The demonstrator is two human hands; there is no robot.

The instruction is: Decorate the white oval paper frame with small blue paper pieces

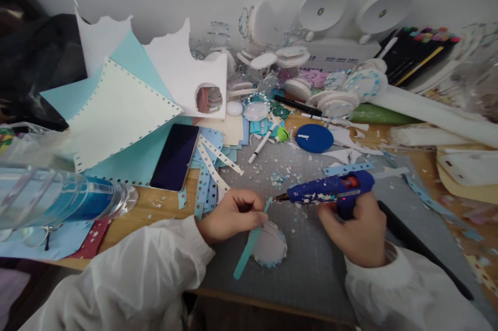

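The round piece (271, 245) lies on the mat (311, 274), with the strip (249, 250) at its left edge and the glue gun (330, 189) above the mat's middle. Left of the mat lies the phone (175, 157), and farther left the bottle (58, 193).

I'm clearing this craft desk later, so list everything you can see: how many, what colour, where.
grey cutting mat: one, grey, front centre
round scalloped card disc: one, whitish, on the mat
light-blue paper strip: one, light blue, across the disc's left edge
blue star-speckled plastic glue gun: one, blue, above the mat
black smartphone: one, black, left of centre
dark-blue round disc: one, dark blue, behind the glue gun
clear plastic bottle: one, clear with blue label, far left
white foam discs: several, white, back centre
left hand: one, pinching the strip
right hand: one, gripping the glue gun
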